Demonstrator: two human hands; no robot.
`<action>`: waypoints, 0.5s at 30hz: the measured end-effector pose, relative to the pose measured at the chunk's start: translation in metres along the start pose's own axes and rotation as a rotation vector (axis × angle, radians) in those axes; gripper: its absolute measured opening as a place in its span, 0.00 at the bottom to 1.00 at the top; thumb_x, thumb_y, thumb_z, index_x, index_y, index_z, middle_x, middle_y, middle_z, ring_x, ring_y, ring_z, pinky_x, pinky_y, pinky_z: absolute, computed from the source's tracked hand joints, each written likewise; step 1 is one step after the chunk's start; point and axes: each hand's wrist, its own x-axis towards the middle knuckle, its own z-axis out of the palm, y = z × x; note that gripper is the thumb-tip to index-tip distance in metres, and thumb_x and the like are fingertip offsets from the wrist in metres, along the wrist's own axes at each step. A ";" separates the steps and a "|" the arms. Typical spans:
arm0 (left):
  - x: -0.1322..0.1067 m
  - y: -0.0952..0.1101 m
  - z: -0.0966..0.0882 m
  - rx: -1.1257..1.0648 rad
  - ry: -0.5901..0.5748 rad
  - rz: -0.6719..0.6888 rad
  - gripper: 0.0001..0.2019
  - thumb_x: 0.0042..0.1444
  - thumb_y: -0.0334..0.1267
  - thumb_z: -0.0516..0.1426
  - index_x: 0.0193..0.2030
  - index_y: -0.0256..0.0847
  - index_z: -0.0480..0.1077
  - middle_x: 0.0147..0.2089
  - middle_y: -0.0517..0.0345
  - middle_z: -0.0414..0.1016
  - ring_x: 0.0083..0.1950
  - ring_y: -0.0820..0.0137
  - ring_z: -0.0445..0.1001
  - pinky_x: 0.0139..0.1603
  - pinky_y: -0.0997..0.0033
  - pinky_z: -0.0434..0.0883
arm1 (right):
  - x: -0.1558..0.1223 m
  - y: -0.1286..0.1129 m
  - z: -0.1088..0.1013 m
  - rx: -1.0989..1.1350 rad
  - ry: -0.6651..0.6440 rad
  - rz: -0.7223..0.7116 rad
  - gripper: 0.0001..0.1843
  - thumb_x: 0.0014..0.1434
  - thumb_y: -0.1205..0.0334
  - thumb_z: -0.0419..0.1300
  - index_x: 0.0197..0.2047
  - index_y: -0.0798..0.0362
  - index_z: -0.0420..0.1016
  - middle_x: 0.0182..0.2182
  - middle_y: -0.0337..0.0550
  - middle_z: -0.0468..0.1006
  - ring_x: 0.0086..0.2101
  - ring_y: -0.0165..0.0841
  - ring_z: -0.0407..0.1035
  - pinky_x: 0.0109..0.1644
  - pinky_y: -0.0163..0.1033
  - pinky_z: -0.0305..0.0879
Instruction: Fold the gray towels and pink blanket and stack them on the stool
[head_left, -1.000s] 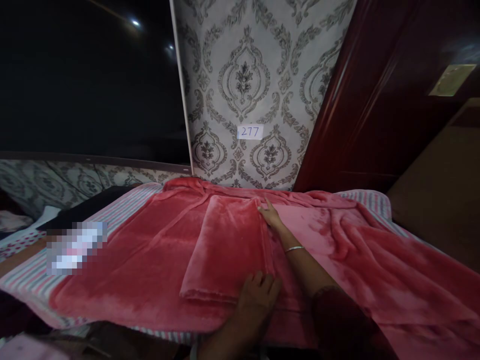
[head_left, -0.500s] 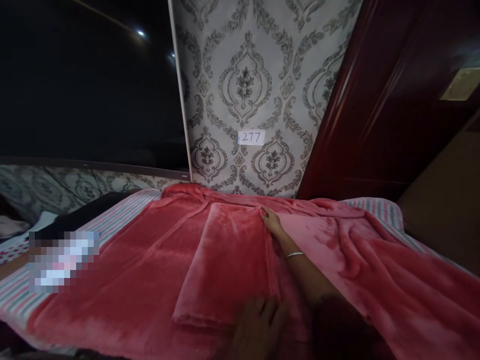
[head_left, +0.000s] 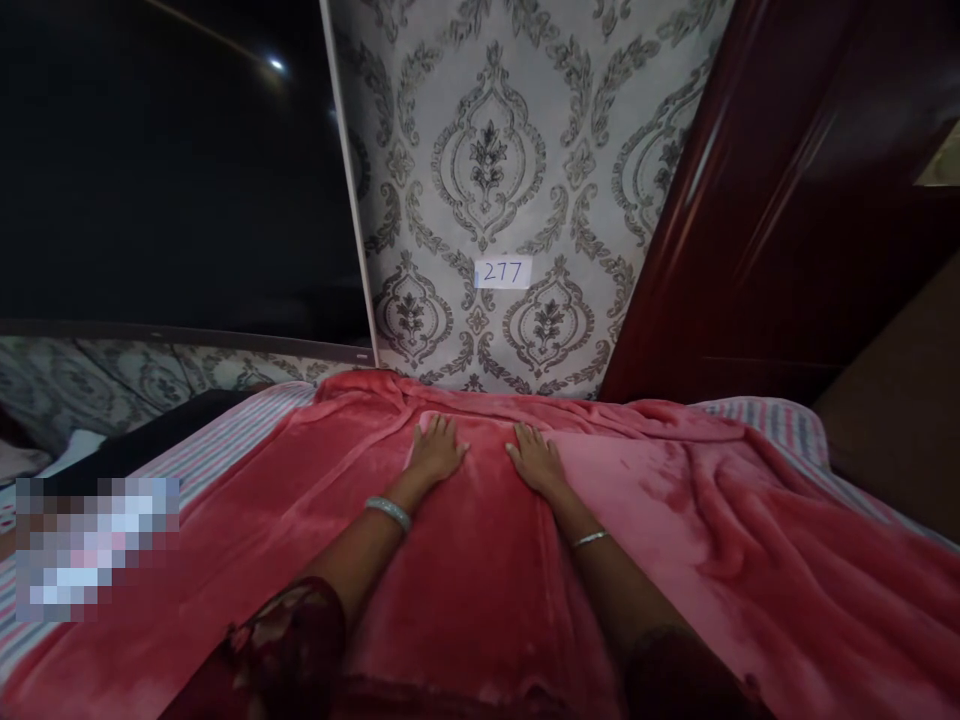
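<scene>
A red plush blanket [head_left: 480,560] lies spread out, with a folded section of it in the middle. On the far left corner of that folded section rests my left hand [head_left: 437,450], fingers spread flat on the pile. My right hand [head_left: 536,460] lies flat near the far right corner, its fingers also stretched out. Both palms press down and neither grips the cloth. To the right, the blanket's paler pink side [head_left: 630,490] shows, beside loose wrinkled folds [head_left: 742,510].
Striped cloth [head_left: 232,430] shows under the blanket's edges. A large dark screen [head_left: 172,180] stands at the left, patterned wallpaper [head_left: 487,150] with a paper label [head_left: 502,272] behind, and a dark red wooden panel [head_left: 757,230] at the right. A blurred patch covers something at far left.
My left hand has moved from the near edge to the far left corner of the folded section. My right hand has gone from holding the corner to lying flat.
</scene>
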 end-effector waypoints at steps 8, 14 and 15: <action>0.003 -0.035 0.039 0.131 -0.021 0.014 0.35 0.68 0.50 0.44 0.74 0.28 0.50 0.77 0.38 0.46 0.79 0.54 0.41 0.75 0.42 0.45 | -0.001 0.009 0.008 -0.010 -0.041 0.028 0.36 0.71 0.47 0.43 0.75 0.56 0.51 0.74 0.52 0.48 0.72 0.44 0.41 0.72 0.57 0.41; 0.005 -0.030 0.031 -0.116 -0.020 -0.012 0.34 0.64 0.47 0.51 0.73 0.31 0.54 0.77 0.38 0.46 0.79 0.55 0.39 0.75 0.42 0.40 | -0.002 0.010 0.010 -0.034 -0.015 0.013 0.35 0.71 0.48 0.43 0.74 0.57 0.52 0.74 0.52 0.50 0.72 0.44 0.43 0.72 0.57 0.41; 0.005 -0.030 0.028 -0.176 -0.019 -0.027 0.34 0.63 0.47 0.53 0.72 0.33 0.56 0.78 0.40 0.46 0.79 0.55 0.40 0.75 0.42 0.41 | -0.002 0.010 0.011 -0.040 -0.011 0.009 0.35 0.70 0.49 0.43 0.74 0.57 0.53 0.73 0.53 0.51 0.71 0.44 0.44 0.72 0.56 0.42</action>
